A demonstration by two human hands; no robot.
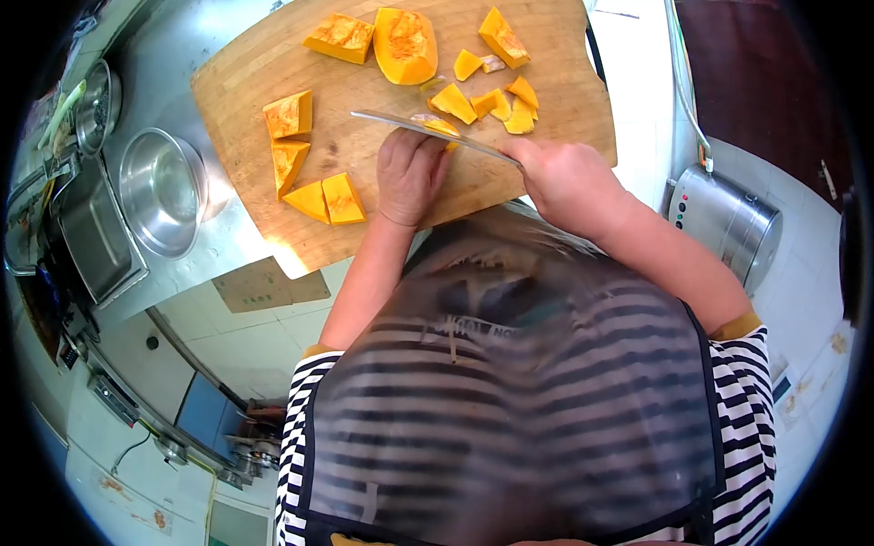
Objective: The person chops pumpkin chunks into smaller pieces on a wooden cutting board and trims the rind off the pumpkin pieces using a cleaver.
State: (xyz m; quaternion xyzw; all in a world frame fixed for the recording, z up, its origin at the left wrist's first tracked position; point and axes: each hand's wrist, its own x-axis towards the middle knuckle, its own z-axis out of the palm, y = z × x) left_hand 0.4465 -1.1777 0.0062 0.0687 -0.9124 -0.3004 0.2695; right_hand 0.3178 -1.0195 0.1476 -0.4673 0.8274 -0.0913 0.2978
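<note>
Wooden board [355, 150] is carrying pumpkin pieces [405, 45] toward its far and left edges
Near edge: right hand [569, 182] is clamping its grip on a knife [391, 119]; left hand's [407, 177] grip is hiding; cannot tell.

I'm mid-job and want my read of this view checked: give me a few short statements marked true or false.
1. The right hand holds the knife. True.
2. The left hand is close to the knife. True.
3. The pumpkin is one uncut whole. False: separate pumpkin pieces lie on the cutting board.
4. In this view, a metal bowl stands left of the board. True.
5. The bowl is full of pumpkin. False: no pumpkin shows in it.
6. The knife tip points right in the picture. False: it points left.
</note>
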